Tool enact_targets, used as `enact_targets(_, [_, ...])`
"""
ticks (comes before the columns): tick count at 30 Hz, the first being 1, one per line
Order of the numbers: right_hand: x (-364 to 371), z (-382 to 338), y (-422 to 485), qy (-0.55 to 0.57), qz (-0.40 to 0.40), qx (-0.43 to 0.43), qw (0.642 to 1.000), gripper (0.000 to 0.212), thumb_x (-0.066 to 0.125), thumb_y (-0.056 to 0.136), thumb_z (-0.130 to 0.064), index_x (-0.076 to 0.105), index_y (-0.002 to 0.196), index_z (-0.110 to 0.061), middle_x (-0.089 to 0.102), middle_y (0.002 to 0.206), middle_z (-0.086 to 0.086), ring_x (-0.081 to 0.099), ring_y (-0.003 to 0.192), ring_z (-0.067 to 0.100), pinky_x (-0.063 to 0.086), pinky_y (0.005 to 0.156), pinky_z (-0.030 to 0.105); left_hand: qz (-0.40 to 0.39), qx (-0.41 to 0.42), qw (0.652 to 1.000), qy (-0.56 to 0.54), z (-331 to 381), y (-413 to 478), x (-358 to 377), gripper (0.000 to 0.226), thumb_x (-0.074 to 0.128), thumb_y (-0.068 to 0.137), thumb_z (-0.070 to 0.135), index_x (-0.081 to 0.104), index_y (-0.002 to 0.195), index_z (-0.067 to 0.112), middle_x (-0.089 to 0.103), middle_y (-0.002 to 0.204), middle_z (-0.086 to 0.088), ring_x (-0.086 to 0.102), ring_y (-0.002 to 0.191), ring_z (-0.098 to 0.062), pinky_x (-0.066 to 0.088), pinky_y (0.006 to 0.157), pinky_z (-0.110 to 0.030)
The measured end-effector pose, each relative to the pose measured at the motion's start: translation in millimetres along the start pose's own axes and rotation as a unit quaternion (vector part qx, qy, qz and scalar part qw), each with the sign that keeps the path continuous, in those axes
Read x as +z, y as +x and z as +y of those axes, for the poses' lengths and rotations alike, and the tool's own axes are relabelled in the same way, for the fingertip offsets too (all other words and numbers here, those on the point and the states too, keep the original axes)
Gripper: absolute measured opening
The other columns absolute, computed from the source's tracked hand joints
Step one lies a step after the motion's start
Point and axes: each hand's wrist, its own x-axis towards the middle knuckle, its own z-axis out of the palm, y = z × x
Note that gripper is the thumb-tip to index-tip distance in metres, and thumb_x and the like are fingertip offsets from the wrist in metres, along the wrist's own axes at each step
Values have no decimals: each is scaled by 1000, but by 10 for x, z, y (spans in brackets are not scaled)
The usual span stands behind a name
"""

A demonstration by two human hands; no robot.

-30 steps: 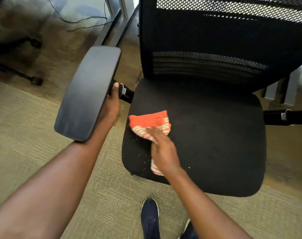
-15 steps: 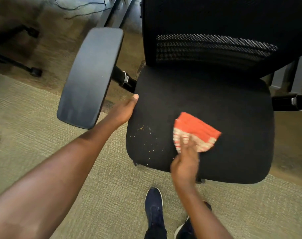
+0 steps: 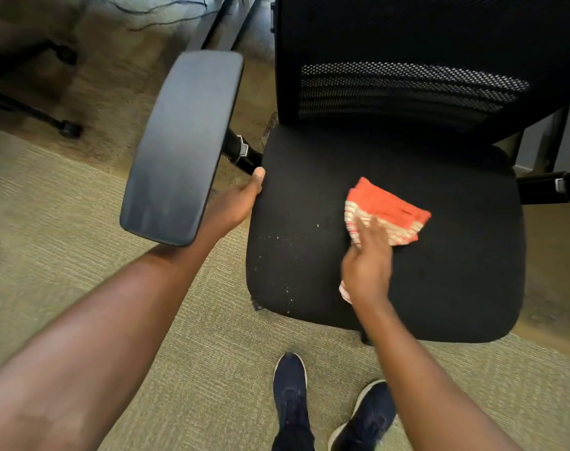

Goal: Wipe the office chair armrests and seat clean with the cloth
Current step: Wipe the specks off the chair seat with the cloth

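A black office chair stands in front of me with a fabric seat [image 3: 456, 255] and a mesh backrest [image 3: 407, 76]. My right hand [image 3: 368, 265] presses an orange cloth with striped edges [image 3: 387, 213] flat on the middle of the seat. Small pale crumbs [image 3: 277, 242] dot the seat's left front part. My left hand [image 3: 236, 203] grips the seat's left edge, just below the grey-black left armrest [image 3: 182, 144]. Only the bracket of the right armrest [image 3: 550, 187] shows at the frame's right edge.
Two dark shoes [image 3: 290, 395] stand on the green carpet just in front of the seat. Another chair's wheeled base [image 3: 65, 128] sits at the far left on brown floor. Cables [image 3: 166, 14] lie on the floor behind. Desk legs [image 3: 218, 24] rise behind the armrest.
My right hand has slid the cloth from the seat's left edge to its middle. My left hand has left the armrest's underside and now holds the seat's left edge.
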Motion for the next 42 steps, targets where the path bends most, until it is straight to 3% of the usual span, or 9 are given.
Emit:
enact_targets(6, [1041, -628, -1171, -28, -234, -195, 952, 67, 51, 77, 10, 56, 140, -11, 43, 155, 19, 37, 146, 35, 33, 115, 54, 12, 4, 996, 88, 41, -38, 107, 85, 14, 91, 79, 51, 146, 26, 47, 154, -12, 40, 144, -33, 30, 116, -47])
enact_targets(9, [871, -639, -1560, -3, -330, -195, 924, 62, 45, 88, 9, 54, 142, -17, 40, 159, 8, 31, 149, 23, 24, 122, 46, -1, -3, 995, 99, 62, -63, 107, 85, 15, 90, 81, 51, 146, 29, 46, 155, -9, 38, 145, -33, 29, 116, -49])
enact_targets(14, [-194, -198, -1253, 143, -123, -63, 980, 56, 48, 87, 4, 62, 137, -20, 54, 149, -2, 44, 142, 14, 35, 117, 33, -9, -3, 993, 119, 127, -54, 74, 86, 14, 90, 80, 49, 148, 26, 43, 158, -6, 36, 147, -31, 28, 119, -49])
enact_targets(18, [-548, 425, -853, 26, 58, -6, 998, 50, 47, 88, -8, 62, 134, -14, 60, 124, 8, 56, 115, 27, 45, 102, 44, -13, -9, 993, 113, 124, -69, 84, 90, 13, 88, 84, 49, 147, 28, 43, 158, -4, 37, 147, -31, 29, 117, -51])
enact_targets(22, [293, 277, -1225, 12, 8, 55, 998, 53, 52, 87, -9, 58, 138, -21, 48, 110, 6, 54, 96, 24, 52, 83, 46, 0, -7, 994, 110, 133, -50, 141, 84, 16, 91, 79, 49, 148, 28, 44, 157, -9, 37, 146, -33, 29, 116, -49])
enact_targets(27, [944, -493, -1847, 120, -248, -15, 961, 50, 49, 97, -9, 53, 141, -33, 47, 134, 1, 50, 117, 10, 47, 102, 37, 12, -9, 994, 107, 124, -38, 204, 78, 18, 94, 76, 41, 153, 29, 39, 160, -10, 32, 149, -34, 25, 118, -49])
enact_targets(29, [788, -571, -1783, 150, -275, -23, 949, 49, 47, 97, -12, 54, 141, -34, 47, 136, -2, 50, 121, 9, 46, 104, 33, 8, -5, 993, 116, 142, -43, 222, 79, 16, 94, 76, 35, 155, 29, 35, 162, -9, 29, 150, -34, 24, 118, -49])
enact_targets(36, [-968, 274, -954, 97, 28, 23, 995, 41, 57, 90, -13, 66, 130, -16, 59, 114, 2, 57, 101, 4, 42, 87, 10, 1, -3, 998, 68, -12, 40, 350, 82, 28, 94, 73, 11, 161, 28, 24, 167, -4, 26, 152, -30, 22, 123, -47])
enact_targets(42, [-491, 629, -541, -7, 68, 147, 987, 52, 64, 91, -9, 54, 142, -6, 52, 107, 20, 55, 99, 39, 41, 85, 35, 1, 12, 1000, 20, -176, 74, 518, 85, 38, 95, 64, -9, 159, 32, 9, 170, 2, 18, 155, -24, 20, 124, -50])
